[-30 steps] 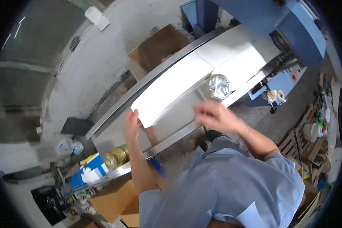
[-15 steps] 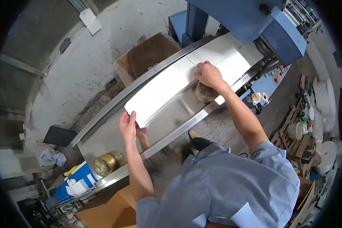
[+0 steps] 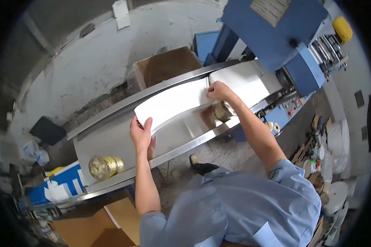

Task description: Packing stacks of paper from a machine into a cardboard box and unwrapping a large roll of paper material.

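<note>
A long white paper stack or folded sheet (image 3: 175, 99) spans my two hands above a shiny metal table (image 3: 111, 144). My left hand (image 3: 141, 135) grips its left end, thumb on top and fingers underneath. At the other end, my right hand (image 3: 221, 91) is closed on the paper's edge with fingers bent; how many layers it holds I cannot tell. Beyond that hand, more white paper (image 3: 247, 80) lies toward the blue machine. Just below my right wrist sits a roundish, tape-wrapped object (image 3: 224, 111). A similar yellowish one (image 3: 105, 166) rests at the table's left end.
The blue machine (image 3: 272, 29) stands at the far right end of the table. An open cardboard box (image 3: 169, 66) is behind the table's far rim (image 3: 152, 94). Another carton (image 3: 99, 224) lies at the near left. A blue-and-white box (image 3: 62, 187) adjoins the left end.
My right hand has shifted toward me and left along the paper. A dark gap now shows between the held paper and the paper by the machine. The whole view has turned slightly.
</note>
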`<move>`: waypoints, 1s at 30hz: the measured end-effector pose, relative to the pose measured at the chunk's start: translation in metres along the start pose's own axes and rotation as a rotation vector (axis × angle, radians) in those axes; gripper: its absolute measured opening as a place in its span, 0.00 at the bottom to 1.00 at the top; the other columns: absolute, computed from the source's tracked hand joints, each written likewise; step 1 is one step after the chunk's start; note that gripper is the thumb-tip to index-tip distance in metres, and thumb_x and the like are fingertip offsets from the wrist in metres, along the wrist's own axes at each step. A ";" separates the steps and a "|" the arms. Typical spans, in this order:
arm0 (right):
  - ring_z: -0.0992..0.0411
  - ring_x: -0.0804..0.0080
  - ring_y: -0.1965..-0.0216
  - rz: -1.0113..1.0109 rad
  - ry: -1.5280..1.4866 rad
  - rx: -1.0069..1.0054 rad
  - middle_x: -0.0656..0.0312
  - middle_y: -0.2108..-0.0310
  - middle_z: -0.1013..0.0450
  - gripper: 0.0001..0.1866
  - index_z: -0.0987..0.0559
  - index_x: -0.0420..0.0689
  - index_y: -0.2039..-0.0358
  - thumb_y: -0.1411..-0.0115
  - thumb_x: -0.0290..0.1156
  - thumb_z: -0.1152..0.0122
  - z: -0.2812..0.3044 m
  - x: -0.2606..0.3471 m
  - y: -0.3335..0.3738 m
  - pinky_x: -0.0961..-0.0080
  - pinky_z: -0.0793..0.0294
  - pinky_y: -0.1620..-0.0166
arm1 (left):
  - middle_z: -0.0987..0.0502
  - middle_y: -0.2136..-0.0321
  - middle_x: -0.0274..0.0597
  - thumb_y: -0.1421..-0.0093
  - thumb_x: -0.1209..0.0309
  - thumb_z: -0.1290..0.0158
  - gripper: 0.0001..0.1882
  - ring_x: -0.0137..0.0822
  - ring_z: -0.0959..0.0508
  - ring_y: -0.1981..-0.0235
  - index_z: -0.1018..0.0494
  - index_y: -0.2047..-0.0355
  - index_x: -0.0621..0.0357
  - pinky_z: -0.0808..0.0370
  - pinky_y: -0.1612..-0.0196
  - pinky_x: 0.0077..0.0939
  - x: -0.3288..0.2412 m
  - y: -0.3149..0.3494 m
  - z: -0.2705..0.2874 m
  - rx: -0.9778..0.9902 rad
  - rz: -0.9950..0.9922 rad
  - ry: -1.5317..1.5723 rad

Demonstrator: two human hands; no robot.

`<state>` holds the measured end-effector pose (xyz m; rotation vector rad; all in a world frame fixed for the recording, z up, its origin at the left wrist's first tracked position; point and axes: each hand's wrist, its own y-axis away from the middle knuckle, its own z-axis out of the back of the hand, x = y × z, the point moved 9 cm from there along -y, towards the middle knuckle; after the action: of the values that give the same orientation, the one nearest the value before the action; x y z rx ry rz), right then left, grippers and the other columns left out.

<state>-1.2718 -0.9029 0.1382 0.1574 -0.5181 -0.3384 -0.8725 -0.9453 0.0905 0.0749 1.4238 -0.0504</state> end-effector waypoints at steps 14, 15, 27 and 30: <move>0.23 0.54 0.58 0.223 -0.182 -0.430 0.42 0.57 0.25 0.32 0.23 0.34 0.55 0.52 0.48 0.28 -0.018 0.079 0.018 0.67 0.25 0.54 | 0.20 0.64 0.60 0.42 0.50 0.43 0.29 0.54 0.21 0.59 0.25 0.58 0.69 0.28 0.53 0.41 -0.018 0.002 0.149 -0.228 0.035 -0.370; 0.24 0.53 0.56 0.199 -0.270 -0.507 0.41 0.55 0.26 0.37 0.26 0.32 0.51 0.52 0.50 0.28 -0.014 0.062 0.014 0.67 0.26 0.52 | 0.20 0.64 0.60 0.42 0.50 0.43 0.29 0.54 0.21 0.59 0.25 0.58 0.69 0.28 0.53 0.41 -0.027 -0.002 0.146 -0.223 0.029 -0.377; 0.28 0.45 0.48 0.016 -0.253 -0.014 0.38 0.53 0.27 0.54 0.38 0.32 0.41 0.53 0.65 0.34 -0.077 0.108 0.030 0.61 0.31 0.44 | 0.21 0.64 0.66 0.49 0.37 0.43 0.39 0.59 0.21 0.56 0.21 0.64 0.70 0.26 0.53 0.43 -0.024 -0.025 0.063 -0.068 0.170 -0.769; 0.28 0.45 0.49 -0.001 -0.365 -0.032 0.39 0.52 0.27 0.52 0.38 0.34 0.40 0.53 0.61 0.33 -0.066 0.111 0.046 0.62 0.31 0.44 | 0.20 0.62 0.64 0.52 0.42 0.38 0.38 0.56 0.21 0.55 0.23 0.60 0.72 0.26 0.53 0.41 -0.024 -0.022 0.050 -0.113 0.146 -0.714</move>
<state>-1.1353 -0.8952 0.1431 0.0639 -0.8732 -0.3785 -0.8287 -0.9712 0.1214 0.0589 0.7026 0.1153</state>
